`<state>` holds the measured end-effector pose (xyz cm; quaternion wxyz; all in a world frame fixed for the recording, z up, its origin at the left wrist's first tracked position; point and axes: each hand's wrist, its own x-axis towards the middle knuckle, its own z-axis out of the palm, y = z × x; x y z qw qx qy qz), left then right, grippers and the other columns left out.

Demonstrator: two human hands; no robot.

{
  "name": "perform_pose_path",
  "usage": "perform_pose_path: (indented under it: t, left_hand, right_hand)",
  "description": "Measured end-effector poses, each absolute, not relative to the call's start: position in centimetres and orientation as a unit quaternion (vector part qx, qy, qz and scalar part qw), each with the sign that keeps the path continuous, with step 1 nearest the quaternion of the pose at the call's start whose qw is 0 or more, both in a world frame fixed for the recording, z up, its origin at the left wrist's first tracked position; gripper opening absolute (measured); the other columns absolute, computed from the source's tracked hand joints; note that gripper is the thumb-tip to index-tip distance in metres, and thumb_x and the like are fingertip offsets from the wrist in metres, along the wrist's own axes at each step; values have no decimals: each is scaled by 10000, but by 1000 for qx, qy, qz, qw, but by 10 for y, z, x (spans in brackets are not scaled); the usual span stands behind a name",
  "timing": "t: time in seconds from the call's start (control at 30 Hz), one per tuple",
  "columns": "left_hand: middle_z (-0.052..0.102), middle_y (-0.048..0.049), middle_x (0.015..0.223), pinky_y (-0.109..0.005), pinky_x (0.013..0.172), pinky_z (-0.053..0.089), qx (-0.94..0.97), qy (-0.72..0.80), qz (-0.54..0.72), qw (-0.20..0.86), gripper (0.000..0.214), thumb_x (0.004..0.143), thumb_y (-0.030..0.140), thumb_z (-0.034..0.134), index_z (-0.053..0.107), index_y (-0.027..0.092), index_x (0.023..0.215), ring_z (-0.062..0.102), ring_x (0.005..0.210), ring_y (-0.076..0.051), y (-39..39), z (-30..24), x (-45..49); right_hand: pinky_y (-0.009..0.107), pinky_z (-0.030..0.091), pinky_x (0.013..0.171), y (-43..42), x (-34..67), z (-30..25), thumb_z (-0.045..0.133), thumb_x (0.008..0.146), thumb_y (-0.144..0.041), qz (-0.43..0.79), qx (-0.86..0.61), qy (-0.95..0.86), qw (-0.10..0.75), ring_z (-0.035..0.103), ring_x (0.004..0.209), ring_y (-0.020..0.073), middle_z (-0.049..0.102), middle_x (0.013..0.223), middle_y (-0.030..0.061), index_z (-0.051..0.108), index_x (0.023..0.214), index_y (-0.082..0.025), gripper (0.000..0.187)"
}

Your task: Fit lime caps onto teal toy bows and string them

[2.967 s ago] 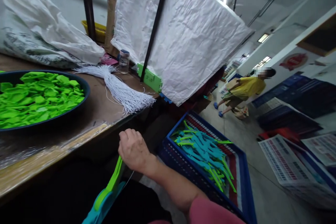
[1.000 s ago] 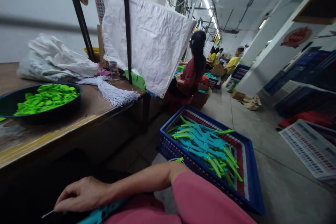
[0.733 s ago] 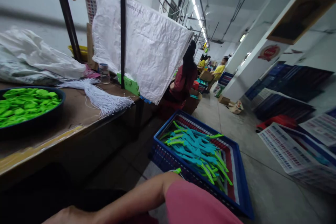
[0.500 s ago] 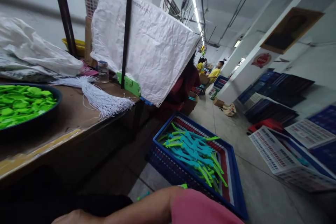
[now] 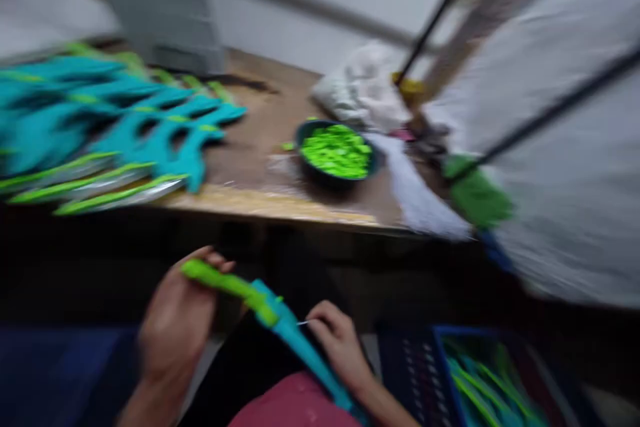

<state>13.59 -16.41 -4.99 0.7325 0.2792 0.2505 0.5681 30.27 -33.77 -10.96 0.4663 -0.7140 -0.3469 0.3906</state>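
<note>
Over my lap lies a teal and green plastic piece (image 5: pixel 300 339) that looks like a toy bow, slanting down to the right. My left hand (image 5: pixel 173 323) is closed on its green end. My right hand (image 5: pixel 344 347) pinches a thin white string (image 5: pixel 304 323) beside the teal middle. On the table stands a dark bowl (image 5: pixel 323 179) of small green plastic pieces (image 5: pixel 336 150). A bundle of white strings (image 5: pixel 417 197) hangs over the table edge to its right. Motion blur hides the finer detail of the fingers.
More teal and green toy bows (image 5: pixel 165 123) are piled on the table (image 5: pixel 270 107) at the left. At lower right, a blue crate (image 5: pixel 413 373) holds similar bows. A white sheet (image 5: pixel 565 147) and a dark pole (image 5: pixel 545 113) stand at the right.
My view has swung left and down, from the aisle and crate to the table and my lap. Both hands now show, holding the bow and its string.
</note>
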Motion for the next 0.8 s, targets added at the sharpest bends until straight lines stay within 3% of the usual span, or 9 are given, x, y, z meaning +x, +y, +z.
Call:
perform_pose_path:
  t: [0.07, 0.23, 0.37, 0.53, 0.8]
  left_hand:
    - [633, -30, 707, -290, 705, 475, 284, 268, 593, 704, 412, 835, 555, 765, 739, 145, 862, 556, 707, -165, -157, -60, 125]
    - [523, -23, 680, -314, 672, 406, 301, 266, 566, 720, 456, 959, 595, 565, 656, 167, 830, 493, 670, -175, -167, -64, 123]
    - [496, -10, 749, -306, 708, 394, 261, 184, 572, 755, 340, 975, 529, 565, 625, 199, 916, 454, 705, -170, -182, -56, 114]
    - [479, -18, 794, -320, 735, 395, 245, 145, 558, 780, 292, 961, 497, 583, 607, 211, 908, 438, 742, -185, -184, -60, 104]
    - [435, -14, 764, -328, 744, 381, 263, 152, 546, 781, 349, 930, 559, 587, 558, 221, 851, 382, 732, -189, -186, -65, 102]
  right_hand:
    - [238, 470, 753, -323, 308, -98, 573, 956, -359, 367, -695, -401, 471, 584, 805, 153, 601, 826, 13, 638, 798, -195, 236]
    - [199, 483, 647, -263, 280, -31, 555, 997, -226, 305, -603, -571, 467, 596, 726, 123, 600, 828, 4, 634, 881, -222, 140]
    - [207, 522, 650, -221, 247, 10, 490, 998, -92, 258, -504, -677, 470, 610, 741, 113, 605, 873, 24, 652, 976, -215, 205]
    - [225, 541, 634, -213, 228, -3, 431, 989, -53, 203, -500, -726, 427, 617, 787, 132, 591, 933, 57, 647, 1099, -200, 284]
    - [235, 540, 624, -221, 217, -11, 438, 1010, -70, 179, -507, -733, 417, 584, 756, 133, 570, 887, 50, 617, 1056, -163, 207]
